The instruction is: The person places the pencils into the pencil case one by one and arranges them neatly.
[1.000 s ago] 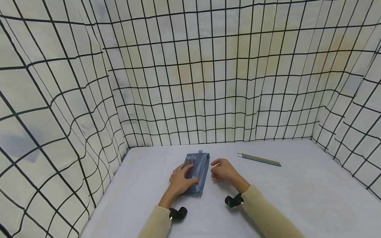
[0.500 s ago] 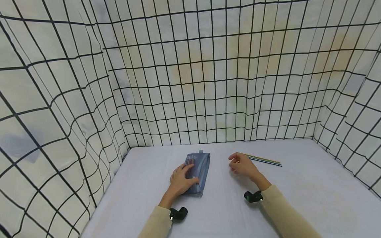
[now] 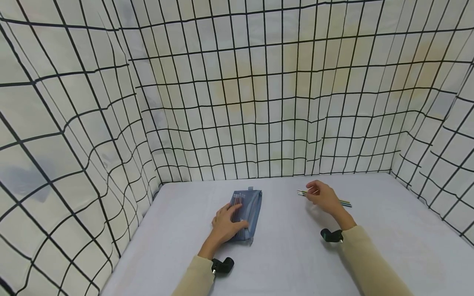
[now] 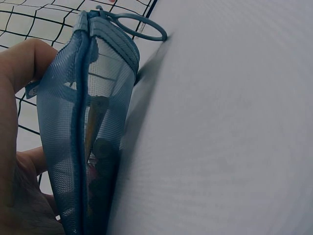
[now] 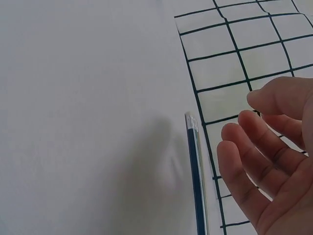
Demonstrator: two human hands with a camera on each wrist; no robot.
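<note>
A blue mesh zip pencil case (image 3: 252, 207) lies flat on the white table with several slim sticks, apparently pencils, inside. My left hand (image 3: 224, 226) rests on its left half, thumb and fingers spread over the mesh. Up close in the left wrist view, the case's zip (image 4: 82, 122) and a ring pull (image 4: 142, 30) show. To the right lie a few loose pencils (image 3: 346, 204) with clear end caps, one of them dark blue (image 5: 196, 176). Over these my right hand (image 3: 325, 198) hovers, fingers loosely bent and apart, holding nothing; it hides their middle in the head view.
A black grid net (image 3: 266, 102) over pale sheeting walls the table (image 3: 277, 255) in at the back and sides. Each wrist carries a small black camera, one by the left sleeve (image 3: 222, 266) and one by the right sleeve (image 3: 331, 235).
My right hand has moved away from beside the pencil case, rightward and slightly back, to above the loose pencils. My left hand and the case have stayed in place.
</note>
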